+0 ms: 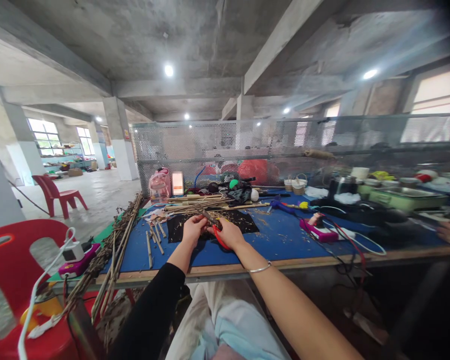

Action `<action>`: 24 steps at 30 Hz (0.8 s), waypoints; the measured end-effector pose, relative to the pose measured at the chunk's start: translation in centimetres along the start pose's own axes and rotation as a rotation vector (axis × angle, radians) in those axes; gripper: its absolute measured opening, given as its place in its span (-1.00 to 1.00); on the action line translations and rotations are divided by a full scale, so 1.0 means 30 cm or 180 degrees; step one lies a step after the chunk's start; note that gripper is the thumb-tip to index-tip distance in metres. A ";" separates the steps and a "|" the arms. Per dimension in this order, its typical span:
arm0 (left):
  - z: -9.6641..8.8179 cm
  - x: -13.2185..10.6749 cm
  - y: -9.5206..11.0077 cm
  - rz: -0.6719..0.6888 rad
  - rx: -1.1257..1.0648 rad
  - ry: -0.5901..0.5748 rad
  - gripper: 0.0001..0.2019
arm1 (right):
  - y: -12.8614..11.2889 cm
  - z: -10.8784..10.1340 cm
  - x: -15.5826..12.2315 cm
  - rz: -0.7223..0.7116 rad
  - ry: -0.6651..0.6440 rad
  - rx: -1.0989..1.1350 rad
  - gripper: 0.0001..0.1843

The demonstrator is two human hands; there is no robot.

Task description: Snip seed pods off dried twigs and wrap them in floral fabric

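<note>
Pale trousers (pixel 225 310) are seen nearest, below the front edge of the blue tabletop (pixel 285 240). Along the left edge, a long bundle of sticks (pixel 122 235) is laid, overhanging the front-left corner. Near the front edge, over a black mat (pixel 243 221), the left hand (pixel 192 227) is clenched around a thin stick (pixel 210 218). Just beside it, the right hand (pixel 230 234) is closed on red-handled cutters (pixel 219 241), held against the stick. Further right, a pink device (pixel 318 232) is placed among cables.
</note>
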State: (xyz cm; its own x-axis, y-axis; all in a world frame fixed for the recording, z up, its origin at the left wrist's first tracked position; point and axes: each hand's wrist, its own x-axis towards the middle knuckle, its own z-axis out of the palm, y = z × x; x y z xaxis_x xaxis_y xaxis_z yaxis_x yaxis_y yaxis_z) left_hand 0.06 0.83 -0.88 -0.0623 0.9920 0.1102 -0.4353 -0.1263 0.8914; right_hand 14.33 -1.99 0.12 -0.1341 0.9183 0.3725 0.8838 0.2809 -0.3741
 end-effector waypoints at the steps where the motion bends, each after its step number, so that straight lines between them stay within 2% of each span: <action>1: -0.001 0.001 -0.001 -0.0021 -0.0041 -0.0029 -0.78 | -0.001 0.000 0.000 0.0005 0.0002 0.0033 -0.42; 8: 0.000 0.002 -0.001 -0.0167 -0.0157 -0.0254 -0.78 | -0.010 -0.003 -0.003 0.0083 0.0019 0.0109 -0.39; 24: 0.000 -0.007 -0.007 -0.0009 0.0197 -0.0135 -0.72 | -0.006 0.007 0.006 -0.0058 0.0116 0.0086 -0.42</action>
State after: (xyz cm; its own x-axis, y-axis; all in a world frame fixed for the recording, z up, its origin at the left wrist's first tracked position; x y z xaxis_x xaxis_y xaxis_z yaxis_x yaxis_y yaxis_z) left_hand 0.16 0.66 -1.09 -0.0226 0.9919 0.1250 -0.3789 -0.1242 0.9171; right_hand 14.05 -1.83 0.08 -0.1333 0.9023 0.4101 0.8689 0.3054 -0.3895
